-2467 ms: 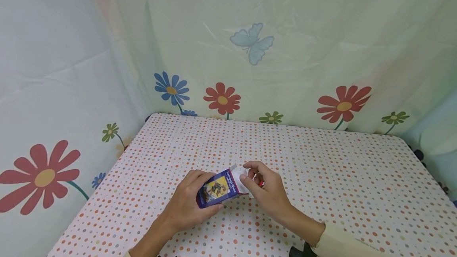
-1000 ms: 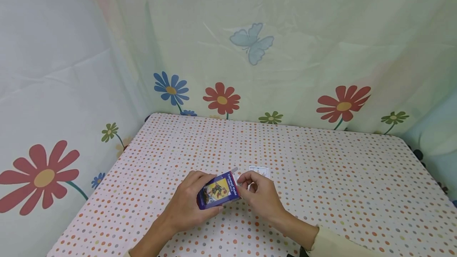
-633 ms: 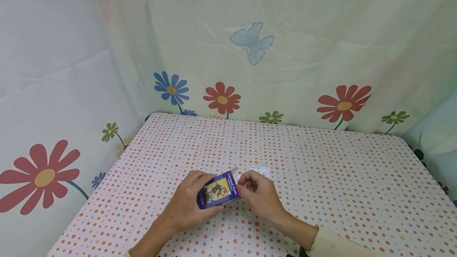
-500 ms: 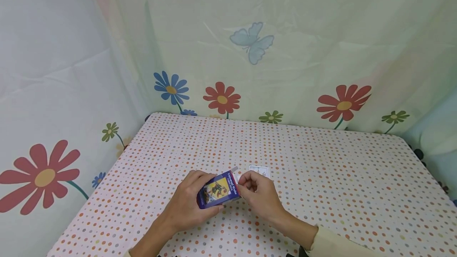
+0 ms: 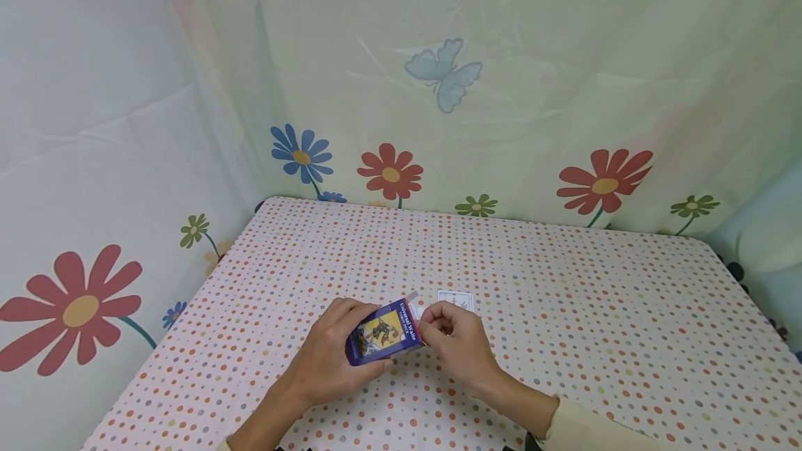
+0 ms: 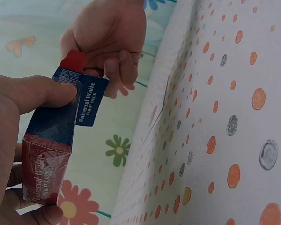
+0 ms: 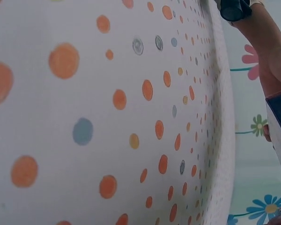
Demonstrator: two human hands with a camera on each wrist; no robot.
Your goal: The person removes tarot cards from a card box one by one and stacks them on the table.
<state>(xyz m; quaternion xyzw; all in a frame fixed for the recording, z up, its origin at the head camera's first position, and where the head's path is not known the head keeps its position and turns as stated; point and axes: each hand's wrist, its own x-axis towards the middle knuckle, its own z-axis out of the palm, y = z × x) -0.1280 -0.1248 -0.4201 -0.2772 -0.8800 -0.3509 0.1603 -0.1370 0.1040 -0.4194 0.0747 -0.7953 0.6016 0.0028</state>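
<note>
In the head view a blue tarot card box (image 5: 382, 334), its front showing a yellow picture, is tilted up to the right. My left hand (image 5: 331, 350) grips it by the sides near its lower end. At its opened end, the right hand (image 5: 460, 343) has curled fingers, with thumb and forefinger pinching at the box's edge. The left wrist view shows a lettered blue flap (image 6: 90, 103) folded out and a red tab (image 6: 74, 61) beside the right fingers. What lies inside the box is hidden. A white-bordered card (image 5: 460, 299) lies on the cloth, partly behind the right hand.
The table wears a white cloth with coloured dots (image 5: 564, 312). Behind it hangs a pale curtain (image 5: 532, 89) printed with flowers and a butterfly, continuing along the left side.
Since the oldest frame, the right hand has shifted slightly left and closer in to the box's opened end. The card behind it has come into view. The left hand keeps its grip.
</note>
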